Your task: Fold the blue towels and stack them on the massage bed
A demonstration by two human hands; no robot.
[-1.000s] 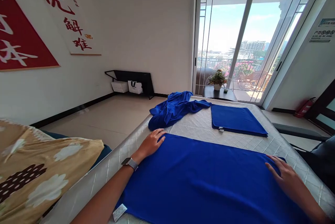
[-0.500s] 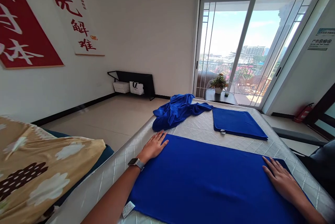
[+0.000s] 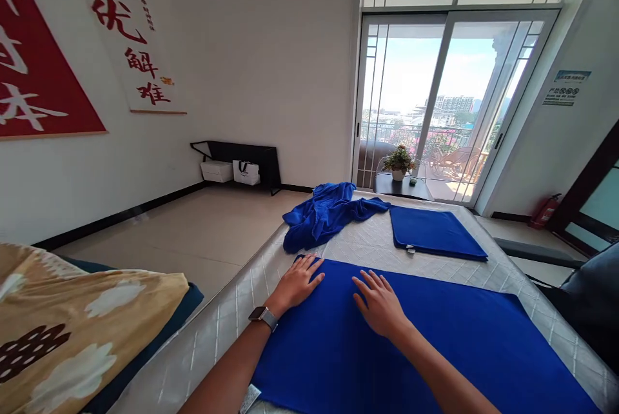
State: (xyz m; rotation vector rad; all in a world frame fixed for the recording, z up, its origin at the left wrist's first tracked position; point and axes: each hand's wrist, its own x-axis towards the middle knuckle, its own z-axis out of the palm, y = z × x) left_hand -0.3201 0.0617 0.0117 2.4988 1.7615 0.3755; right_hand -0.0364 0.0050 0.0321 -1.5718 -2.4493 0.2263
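Note:
A blue cloth (image 3: 435, 330), looking like a towel, lies spread flat on the white quilted mattress (image 3: 232, 311). My left hand (image 3: 296, 282), with a watch on its wrist, rests on the cloth's far left corner, fingers spread. Near the far edge, left of the middle, my right hand (image 3: 380, 301) is over the cloth, its fingers apart and nothing in them. Whether that palm presses on the fabric I cannot tell. Beyond my hands sit a crumpled blue cloth (image 3: 319, 217) and, to its right, a neatly folded blue cloth (image 3: 435, 231) with a small white tag.
A second bed with a tan patterned blanket (image 3: 111, 330) stands at the left. Past the mattress are a small dark table (image 3: 403, 187) with a potted plant (image 3: 399, 161), and a sliding glass door (image 3: 401, 98). A dark padded seat (image 3: 587, 291) is at the right.
My right hand has moved left from the cloth's right side to near my left hand. The left hand stays at the corner. The view has tilted up slightly and shifted.

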